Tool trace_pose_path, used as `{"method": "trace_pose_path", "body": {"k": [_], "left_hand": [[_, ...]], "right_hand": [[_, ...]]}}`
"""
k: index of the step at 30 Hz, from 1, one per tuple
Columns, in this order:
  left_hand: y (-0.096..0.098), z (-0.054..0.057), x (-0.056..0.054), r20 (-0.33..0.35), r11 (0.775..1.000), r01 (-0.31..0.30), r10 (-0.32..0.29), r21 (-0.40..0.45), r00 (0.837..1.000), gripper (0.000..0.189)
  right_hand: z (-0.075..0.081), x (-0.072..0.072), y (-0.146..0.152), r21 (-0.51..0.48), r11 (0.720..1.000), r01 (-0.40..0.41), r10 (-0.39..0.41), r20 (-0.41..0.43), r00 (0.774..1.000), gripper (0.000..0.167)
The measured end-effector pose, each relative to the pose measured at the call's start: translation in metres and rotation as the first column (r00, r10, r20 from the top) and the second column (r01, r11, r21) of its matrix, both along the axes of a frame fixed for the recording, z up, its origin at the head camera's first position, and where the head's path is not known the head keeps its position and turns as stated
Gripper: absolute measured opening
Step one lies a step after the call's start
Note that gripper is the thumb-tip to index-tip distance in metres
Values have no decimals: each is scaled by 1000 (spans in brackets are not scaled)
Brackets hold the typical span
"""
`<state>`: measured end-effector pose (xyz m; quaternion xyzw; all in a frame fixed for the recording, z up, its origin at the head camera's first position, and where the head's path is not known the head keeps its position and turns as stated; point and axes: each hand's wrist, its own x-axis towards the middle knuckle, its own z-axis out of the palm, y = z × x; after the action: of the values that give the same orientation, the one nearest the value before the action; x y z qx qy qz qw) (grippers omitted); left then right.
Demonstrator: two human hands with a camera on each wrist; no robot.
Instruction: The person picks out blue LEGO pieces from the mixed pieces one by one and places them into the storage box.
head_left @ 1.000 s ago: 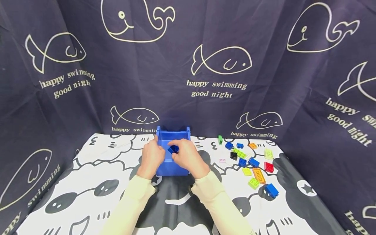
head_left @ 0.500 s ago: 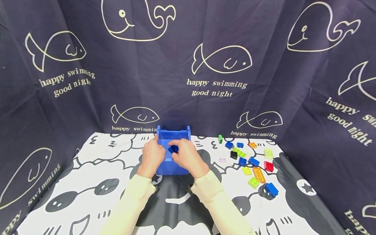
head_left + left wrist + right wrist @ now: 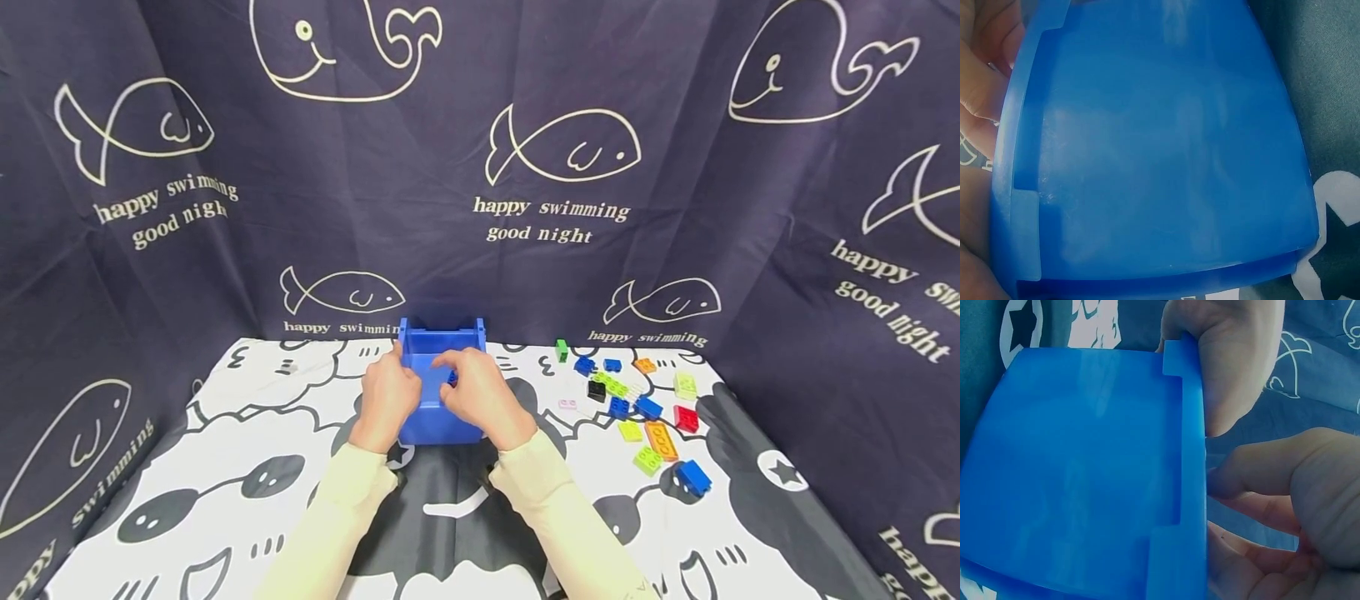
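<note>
Box (image 3: 441, 427): on tablecloth (image 3: 450, 542), before curtain (image 3: 450, 258), between both hands.
Left hand (image 3: 385, 396): at box's left wall, thumb over rim.
Right hand (image 3: 483, 396): at box's right side, fingers behind front rim.
Inner brick (image 3: 452, 377): inside or just above box, beside right hand, partly hidden.
Loose bricks (image 3: 660, 441): scattered on tablecloth, right of box.
Rearmost brick (image 3: 562, 351): back left of scatter, near curtain.
Front brick (image 3: 693, 478): front right of scatter.

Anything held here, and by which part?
The left hand grips the blue bin by its left wall; whether the right hand holds a blue brick is unclear.
</note>
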<state>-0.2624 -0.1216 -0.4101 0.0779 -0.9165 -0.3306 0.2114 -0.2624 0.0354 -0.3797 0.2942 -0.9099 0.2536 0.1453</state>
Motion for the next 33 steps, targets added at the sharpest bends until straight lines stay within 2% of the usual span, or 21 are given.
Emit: {"method": "trace_pose_path", "body": {"k": [10, 15, 25, 31, 33], "left_hand": [[-1, -1, -1, 23, 1000, 1, -2, 27, 1000, 58], [-1, -2, -1, 17, 1000, 7, -8, 29, 1000, 58], [-1, -1, -1, 16, 999, -4, 3, 32, 1000, 58], [-1, -2, -1, 17, 999, -2, 1, 37, 1000, 58], [-1, -2, -1, 14, 999, 1, -1, 34, 1000, 58]], "right_hand": [[5, 2, 2, -12, 1000, -10, 10, -2, 1000, 31], [12, 5, 5, -34, 999, 13, -13, -1, 1000, 30], [28, 6, 25, -123, 986, 116, -117, -4, 993, 30], [38, 3, 42, -182, 952, 247, -238, 70, 969, 31], [40, 1, 49, -197, 939, 283, -274, 69, 959, 32]]}}
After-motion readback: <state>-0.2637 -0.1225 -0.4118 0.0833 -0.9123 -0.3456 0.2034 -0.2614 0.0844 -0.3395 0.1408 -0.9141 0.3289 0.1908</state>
